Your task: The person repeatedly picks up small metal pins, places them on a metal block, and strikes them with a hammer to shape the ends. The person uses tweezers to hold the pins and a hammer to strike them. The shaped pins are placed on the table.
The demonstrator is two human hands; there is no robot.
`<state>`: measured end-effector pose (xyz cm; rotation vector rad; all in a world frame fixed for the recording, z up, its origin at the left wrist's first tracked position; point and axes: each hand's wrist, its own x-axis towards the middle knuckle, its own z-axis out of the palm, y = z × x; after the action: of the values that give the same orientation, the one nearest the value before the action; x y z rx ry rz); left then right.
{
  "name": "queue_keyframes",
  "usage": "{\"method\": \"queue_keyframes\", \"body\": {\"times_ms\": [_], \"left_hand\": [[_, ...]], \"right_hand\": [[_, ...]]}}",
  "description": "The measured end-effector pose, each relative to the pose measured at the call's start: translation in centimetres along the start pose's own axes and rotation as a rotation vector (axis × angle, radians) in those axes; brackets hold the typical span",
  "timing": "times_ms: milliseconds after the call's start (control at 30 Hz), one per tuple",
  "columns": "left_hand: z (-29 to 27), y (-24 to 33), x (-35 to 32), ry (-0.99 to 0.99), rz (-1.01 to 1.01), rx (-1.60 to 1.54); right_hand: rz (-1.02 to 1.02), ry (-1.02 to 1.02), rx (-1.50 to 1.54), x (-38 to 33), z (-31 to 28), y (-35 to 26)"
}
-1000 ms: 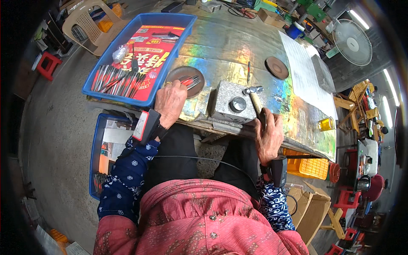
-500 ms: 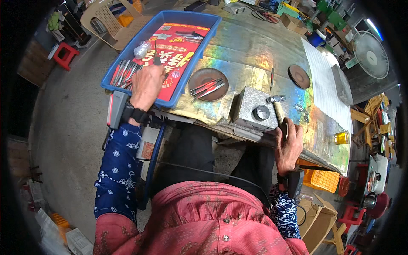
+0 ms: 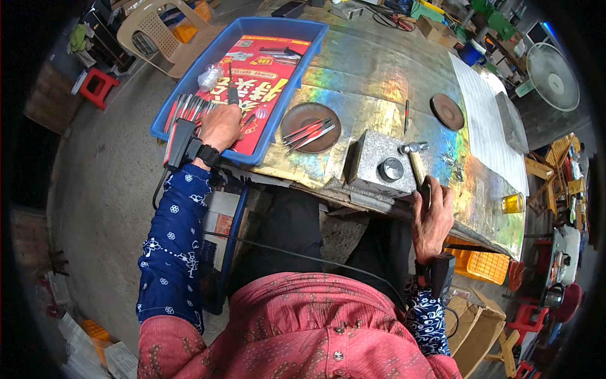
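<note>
My left hand (image 3: pixel 221 127) reaches into the blue tray (image 3: pixel 308 69), its fingers bent beside a row of red and silver tweezers (image 3: pixel 184 110). A slim dark-red piece pokes out near its fingertips; whether they grip it is unclear. My right hand (image 3: pixel 433 218) is closed around the end of the wooden handle of a hammer (image 3: pixel 417 165). The hammer's head rests on a grey metal block (image 3: pixel 372 155) that also carries a small black round piece (image 3: pixel 391 168). Between the hands, more tweezers (image 3: pixel 310 132) lie on a brown round dish (image 3: pixel 297 115).
In the tray are a red printed sheet (image 3: pixel 262 85), a dark-handled slim tool (image 3: pixel 233 93) and a clear plastic bundle (image 3: pixel 210 77). Further right are a thin dark stick (image 3: pixel 406 117), a brown disc (image 3: pixel 447 112), a yellow cup (image 3: pixel 512 203) and a fan (image 3: pixel 553 78).
My left hand has shifted slightly down and toward me inside the tray, uncovering more of the dark-handled tool. The right hand stays at the hammer handle.
</note>
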<state>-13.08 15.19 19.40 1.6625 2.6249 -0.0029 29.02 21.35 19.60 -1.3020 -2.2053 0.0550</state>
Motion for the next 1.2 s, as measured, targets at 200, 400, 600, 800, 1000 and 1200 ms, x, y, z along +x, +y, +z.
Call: {"method": "queue_keyframes", "body": {"times_ms": [200, 400, 600, 800, 1000, 1200], "left_hand": [[0.2, -0.1, 0.4, -0.06, -0.002, 0.058], [1.4, -1.5, 1.4, -0.108, 0.064, -0.098], [2.0, -2.3, 1.4, -0.092, 0.088, -0.304], [2.3, -2.6, 1.9, -0.199, -0.016, -0.428], [2.0, -2.8, 1.4, 0.071, 0.12, -0.304], [-0.4, 0.1, -0.5, 0.283, 0.003, -0.848]], "right_hand": [[0.02, -0.013, 0.023, 0.3, -0.6, -0.6], [0.046, -0.009, 0.119, 0.9, -1.6, 0.4], [0.128, 0.017, 0.047, 1.5, -2.1, 4.7], [0.216, -0.065, -0.145, 2.2, -1.2, 9.4], [0.218, -0.162, -0.171, 2.9, 0.1, 11.4], [0.147, -0.226, -0.25, 4.9, 1.1, 12.2]]}}
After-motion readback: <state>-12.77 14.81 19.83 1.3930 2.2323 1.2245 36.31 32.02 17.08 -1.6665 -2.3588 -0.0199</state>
